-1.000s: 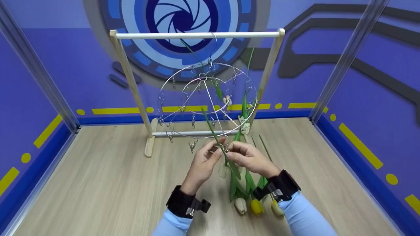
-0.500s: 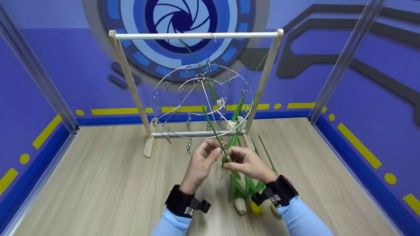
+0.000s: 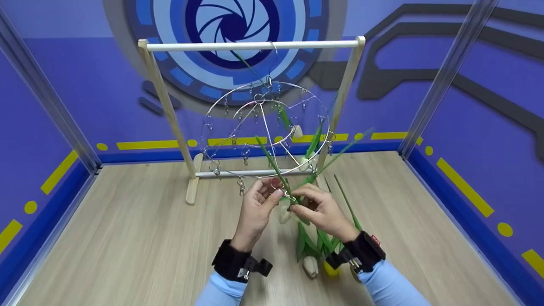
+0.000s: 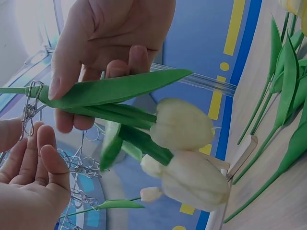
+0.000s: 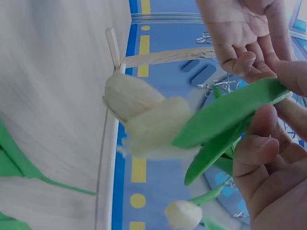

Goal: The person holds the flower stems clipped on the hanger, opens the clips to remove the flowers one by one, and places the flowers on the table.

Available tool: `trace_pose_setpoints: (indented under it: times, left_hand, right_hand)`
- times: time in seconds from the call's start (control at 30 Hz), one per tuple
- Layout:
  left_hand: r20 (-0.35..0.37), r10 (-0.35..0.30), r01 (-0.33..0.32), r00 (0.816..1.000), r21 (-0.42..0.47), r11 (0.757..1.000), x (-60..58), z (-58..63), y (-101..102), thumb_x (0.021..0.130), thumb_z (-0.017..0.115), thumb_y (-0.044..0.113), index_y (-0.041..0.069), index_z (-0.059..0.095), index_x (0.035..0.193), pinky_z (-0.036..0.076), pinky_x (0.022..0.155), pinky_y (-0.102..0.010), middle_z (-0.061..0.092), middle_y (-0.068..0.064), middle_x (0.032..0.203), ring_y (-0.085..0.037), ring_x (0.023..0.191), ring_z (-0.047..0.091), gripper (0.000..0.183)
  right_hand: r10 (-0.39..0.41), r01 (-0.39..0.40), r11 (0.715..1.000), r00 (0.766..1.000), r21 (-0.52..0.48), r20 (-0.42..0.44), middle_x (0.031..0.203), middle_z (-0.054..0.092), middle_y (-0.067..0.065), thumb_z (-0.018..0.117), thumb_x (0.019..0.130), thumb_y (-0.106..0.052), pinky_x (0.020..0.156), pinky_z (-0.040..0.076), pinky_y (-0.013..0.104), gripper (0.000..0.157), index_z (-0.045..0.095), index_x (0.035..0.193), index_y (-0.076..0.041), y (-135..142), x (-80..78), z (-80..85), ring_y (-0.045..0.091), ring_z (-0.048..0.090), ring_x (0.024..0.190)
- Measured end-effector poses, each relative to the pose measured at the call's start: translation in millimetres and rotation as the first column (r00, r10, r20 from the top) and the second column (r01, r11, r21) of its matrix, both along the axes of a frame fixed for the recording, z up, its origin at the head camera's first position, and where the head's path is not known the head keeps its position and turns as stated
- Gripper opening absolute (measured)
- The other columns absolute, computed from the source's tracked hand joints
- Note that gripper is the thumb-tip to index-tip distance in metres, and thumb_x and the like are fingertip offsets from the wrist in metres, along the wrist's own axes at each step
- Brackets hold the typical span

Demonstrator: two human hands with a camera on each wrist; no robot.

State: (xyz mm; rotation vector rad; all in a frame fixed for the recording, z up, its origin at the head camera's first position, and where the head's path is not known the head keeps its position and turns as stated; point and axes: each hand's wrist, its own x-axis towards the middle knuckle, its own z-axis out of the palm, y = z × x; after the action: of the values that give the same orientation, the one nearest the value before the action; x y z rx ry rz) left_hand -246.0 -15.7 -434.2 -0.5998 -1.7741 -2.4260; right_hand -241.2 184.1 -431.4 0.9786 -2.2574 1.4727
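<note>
My right hand (image 3: 325, 212) pinches a white tulip (image 4: 182, 124) by its stem and green leaf; the bloom points down toward me. The stem rises up and left past my fingers. Beside it my left hand (image 3: 257, 206) pinches a metal clip (image 4: 31, 110) of the round wire hanger (image 3: 265, 117). This clip lies at the tulip's stem, in the left wrist view; whether it has closed on the stem I cannot tell. Close behind hangs a second white tulip (image 4: 194, 179), partly hidden by my hands in the head view. More white tulips hang farther back on the hanger.
A wooden stand with a white rod (image 3: 191, 46) bears the hanger by its hook. Several bare clips (image 3: 241, 186) dangle from the rings. On the table (image 3: 127, 238) below my right hand lie a white tulip (image 3: 311, 267) and a yellow tulip (image 3: 330, 268), among others.
The hanger sways slightly, and the stem of the hanging tulip behind my hands has tipped over to the right. Both hands have drifted a little left, still together at the clip and stem.
</note>
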Motion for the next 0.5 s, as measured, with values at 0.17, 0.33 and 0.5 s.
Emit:
trace_pose_setpoints:
  times: [0.17,0.33,0.5]
  left_hand:
    - [-0.017,-0.014,0.014,1.0,-0.028,1.0,-0.3,1.8,0.1,0.104,0.055,-0.002,-0.017,0.054,0.132,0.049,0.081,-0.023,0.066,-0.013,0.113,-0.016,0.097,0.063,0.033]
    - [0.001,-0.032,0.032,0.999,-0.065,0.997,-0.7,2.0,0.7,0.105,0.055,0.001,-0.016,0.057,0.13,0.047,0.079,-0.023,0.068,-0.009,0.106,-0.016,0.092,0.063,0.031]
    - [0.016,-0.027,0.029,0.999,-0.086,0.996,-1.8,-0.4,0.2,0.104,0.056,0.003,-0.014,0.058,0.128,0.047,0.078,-0.024,0.065,-0.005,0.105,-0.016,0.092,0.061,0.029]
  right_hand:
    - [-0.025,0.025,1.0,0.998,0.001,-0.054,0.094,0.069,0.013,0.074,0.089,0.007,0.055,0.046,0.02,0.024,0.072,0.111,-0.002,-3.2,1.8,0.8,0.006,0.053,0.066]
    - [-0.032,0.034,0.999,0.997,0.022,-0.064,0.093,0.07,0.009,0.073,0.091,0.005,0.055,0.043,0.019,0.021,0.075,0.11,-0.005,-4.1,3.4,1.5,0.006,0.051,0.065]
    - [-0.029,0.031,0.999,0.996,0.026,-0.087,0.098,0.071,0.008,0.073,0.093,0.0,0.056,0.045,0.019,0.018,0.076,0.11,-0.006,-4.0,2.8,0.0,0.006,0.052,0.066]
